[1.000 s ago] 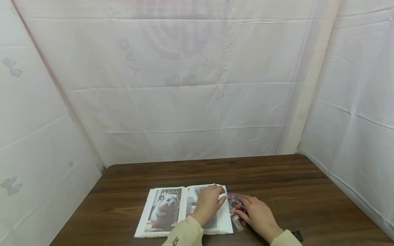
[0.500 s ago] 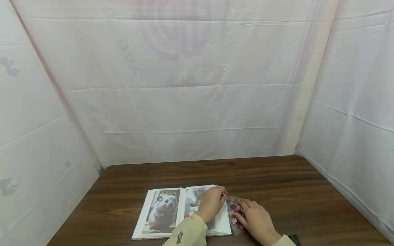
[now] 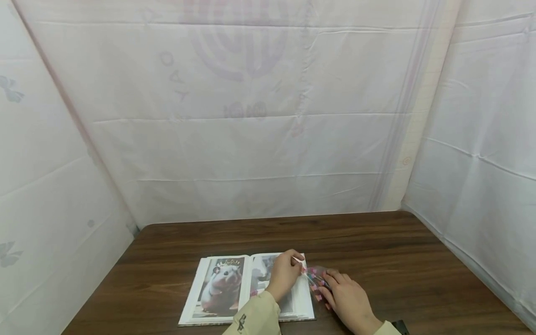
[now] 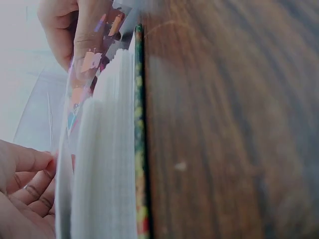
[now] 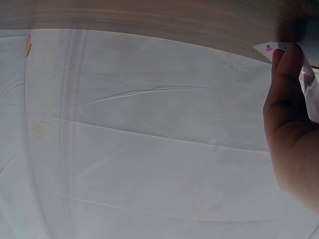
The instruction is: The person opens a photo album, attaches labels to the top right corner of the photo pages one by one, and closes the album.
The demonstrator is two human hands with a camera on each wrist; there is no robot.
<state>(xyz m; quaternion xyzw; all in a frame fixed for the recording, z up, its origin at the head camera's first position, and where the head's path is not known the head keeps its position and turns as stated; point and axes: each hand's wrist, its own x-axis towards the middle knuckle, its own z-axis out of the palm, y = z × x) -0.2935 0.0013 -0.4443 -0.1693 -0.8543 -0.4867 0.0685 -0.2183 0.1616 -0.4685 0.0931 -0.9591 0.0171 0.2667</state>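
Note:
An open photo album [image 3: 307, 302] lies on the table with a hamster picture [image 3: 223, 286] on its left page. My left hand [image 3: 286, 272] reaches over the right page and pinches the page's outer edge; in the left wrist view its thumb and fingertips meet at the raised page edge [image 4: 64, 199]. A clear plastic sheet with pink and orange patterns [image 3: 315, 288] lies along that edge, partly entering the page side. My right hand [image 3: 347, 298] holds the sheet's outer side, fingers around it. How far the sheet goes inside is hidden.
The brown wooden table [image 3: 176, 242] extends around the album. A white cloth wall [image 3: 259, 153] stands behind it, with more cloth at both sides. A small dark object [image 3: 400, 327] shows beside the right sleeve.
My left fingers lift slightly at the right page's outer edge. The patterned clear sheet shifts a little left towards the page, while my right hand stays nearly in place.

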